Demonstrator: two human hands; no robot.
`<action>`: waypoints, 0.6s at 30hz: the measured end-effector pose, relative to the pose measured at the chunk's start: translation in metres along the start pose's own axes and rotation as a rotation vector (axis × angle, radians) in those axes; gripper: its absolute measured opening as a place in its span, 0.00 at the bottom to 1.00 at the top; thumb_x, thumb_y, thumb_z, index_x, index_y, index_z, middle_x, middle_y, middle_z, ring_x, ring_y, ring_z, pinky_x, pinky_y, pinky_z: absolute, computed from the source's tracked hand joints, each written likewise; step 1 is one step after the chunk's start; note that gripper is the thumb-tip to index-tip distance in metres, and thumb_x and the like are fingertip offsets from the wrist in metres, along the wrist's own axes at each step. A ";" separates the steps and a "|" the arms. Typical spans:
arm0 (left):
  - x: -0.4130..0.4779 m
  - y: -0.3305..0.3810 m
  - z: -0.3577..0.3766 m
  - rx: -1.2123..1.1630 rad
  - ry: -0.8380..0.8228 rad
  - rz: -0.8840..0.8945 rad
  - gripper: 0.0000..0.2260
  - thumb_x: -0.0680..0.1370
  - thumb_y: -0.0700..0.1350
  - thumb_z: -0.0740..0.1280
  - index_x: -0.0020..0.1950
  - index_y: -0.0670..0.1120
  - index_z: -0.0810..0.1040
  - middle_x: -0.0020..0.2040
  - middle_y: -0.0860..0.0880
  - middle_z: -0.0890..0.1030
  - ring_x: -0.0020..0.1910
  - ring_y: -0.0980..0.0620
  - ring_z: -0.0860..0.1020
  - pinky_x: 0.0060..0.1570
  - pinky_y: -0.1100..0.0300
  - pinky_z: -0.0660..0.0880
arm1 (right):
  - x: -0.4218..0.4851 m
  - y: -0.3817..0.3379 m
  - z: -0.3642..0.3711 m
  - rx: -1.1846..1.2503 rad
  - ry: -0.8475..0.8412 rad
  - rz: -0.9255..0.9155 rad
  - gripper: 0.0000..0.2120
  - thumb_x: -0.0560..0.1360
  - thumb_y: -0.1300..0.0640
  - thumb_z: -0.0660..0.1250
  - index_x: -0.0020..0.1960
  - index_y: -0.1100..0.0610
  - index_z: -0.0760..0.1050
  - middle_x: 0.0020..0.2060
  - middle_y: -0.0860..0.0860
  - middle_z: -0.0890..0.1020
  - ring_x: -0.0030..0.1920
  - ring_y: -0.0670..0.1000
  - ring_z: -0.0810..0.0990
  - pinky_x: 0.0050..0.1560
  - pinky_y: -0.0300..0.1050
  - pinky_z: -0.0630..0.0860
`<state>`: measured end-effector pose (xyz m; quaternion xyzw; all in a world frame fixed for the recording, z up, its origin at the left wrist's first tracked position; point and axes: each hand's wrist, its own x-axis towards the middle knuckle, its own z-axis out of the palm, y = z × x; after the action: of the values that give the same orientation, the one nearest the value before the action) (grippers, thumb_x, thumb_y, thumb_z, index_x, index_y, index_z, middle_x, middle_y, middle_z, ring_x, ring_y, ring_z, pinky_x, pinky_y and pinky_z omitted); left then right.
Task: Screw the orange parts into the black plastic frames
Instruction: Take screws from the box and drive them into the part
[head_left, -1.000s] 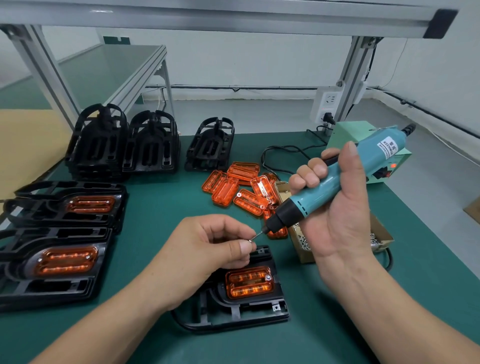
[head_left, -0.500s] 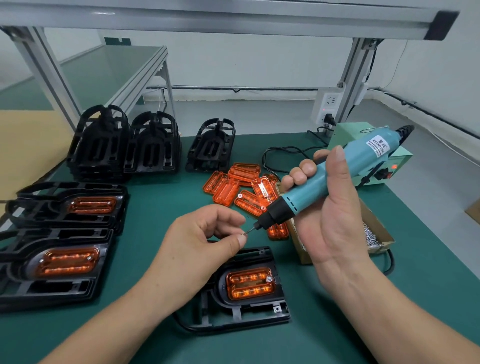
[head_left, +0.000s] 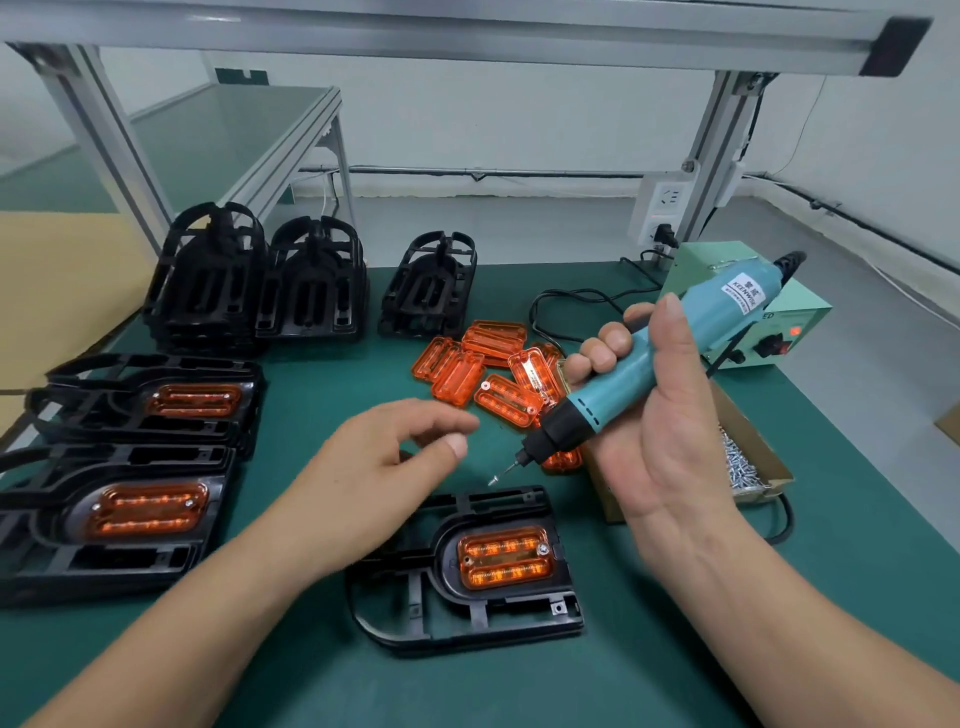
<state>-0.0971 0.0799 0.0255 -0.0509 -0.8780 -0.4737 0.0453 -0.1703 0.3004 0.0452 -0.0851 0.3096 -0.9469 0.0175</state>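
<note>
A black plastic frame (head_left: 441, 618) lies on the green mat in front of me with an orange part (head_left: 506, 558) seated in it; one screw shows at the part's top right corner. My right hand (head_left: 660, 431) grips a teal electric screwdriver (head_left: 649, 358), tilted down to the left, with a small screw (head_left: 493, 479) hanging on its bit just above the frame's far edge. My left hand (head_left: 384, 467) hovers left of the bit, fingers loosely spread, holding nothing.
Loose orange parts (head_left: 483, 364) are piled behind the frame. A cardboard box of screws (head_left: 748, 467) sits at the right beside a green power unit (head_left: 769, 317). Finished frames (head_left: 130, 499) lie at the left, and stacks of bare black frames (head_left: 311, 291) stand behind.
My left hand has let go of the screw at the bit and pulled back to the left, fingers opening. The screw now stays on the screwdriver's tip.
</note>
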 end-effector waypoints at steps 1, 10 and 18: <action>0.001 -0.003 -0.003 0.087 -0.059 -0.022 0.10 0.80 0.56 0.68 0.60 0.64 0.84 0.55 0.64 0.83 0.55 0.61 0.81 0.55 0.60 0.77 | -0.001 0.001 0.001 -0.023 -0.019 0.001 0.10 0.84 0.49 0.69 0.52 0.56 0.76 0.38 0.50 0.75 0.37 0.48 0.75 0.44 0.45 0.78; 0.004 -0.007 -0.006 0.232 -0.282 -0.060 0.07 0.80 0.50 0.73 0.57 0.57 0.87 0.52 0.61 0.83 0.51 0.63 0.82 0.57 0.59 0.78 | -0.017 0.016 0.011 -0.171 -0.233 0.069 0.07 0.84 0.53 0.67 0.50 0.55 0.77 0.37 0.51 0.73 0.35 0.49 0.73 0.40 0.45 0.76; 0.005 -0.002 -0.009 0.208 -0.321 -0.070 0.06 0.81 0.50 0.73 0.55 0.57 0.88 0.50 0.60 0.85 0.49 0.62 0.83 0.57 0.57 0.78 | -0.024 0.022 0.014 -0.233 -0.291 0.108 0.09 0.81 0.53 0.69 0.53 0.57 0.72 0.36 0.54 0.72 0.34 0.51 0.73 0.39 0.46 0.76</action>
<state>-0.1021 0.0716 0.0295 -0.0903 -0.9194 -0.3675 -0.1067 -0.1442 0.2764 0.0396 -0.2060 0.4153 -0.8800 0.1032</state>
